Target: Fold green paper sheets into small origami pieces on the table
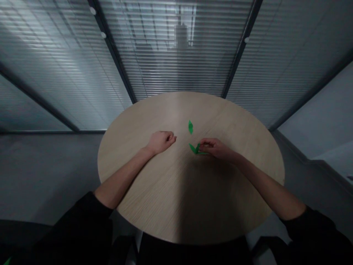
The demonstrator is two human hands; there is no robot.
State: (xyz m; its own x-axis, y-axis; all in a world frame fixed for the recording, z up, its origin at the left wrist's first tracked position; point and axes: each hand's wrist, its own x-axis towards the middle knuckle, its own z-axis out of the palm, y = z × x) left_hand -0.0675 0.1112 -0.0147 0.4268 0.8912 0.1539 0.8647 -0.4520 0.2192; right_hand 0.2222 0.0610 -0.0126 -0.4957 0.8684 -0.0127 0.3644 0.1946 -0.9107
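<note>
A round light-wood table (pixel 165 198) lies in front of me. My right hand (pixel 216 148) rests on it with the fingers pinched on a folded green paper piece (pixel 195 149), whose pointed flaps stick out to the left. A second, smaller green folded paper piece (pixel 190 127) lies alone a little farther back, touched by neither hand. My left hand (pixel 162 141) rests on the tabletop to the left, curled into a loose fist. I cannot make out anything inside it. Both forearms are bare, with dark sleeves pushed up.
Glass walls with horizontal blinds and dark frames (pixel 113 51) stand behind the table. Grey floor (pixel 41 173) spreads on the left, and a pale wall or ledge (pixel 325 125) is on the right. A blurred reflection of a person (pixel 181 36) shows in the glass.
</note>
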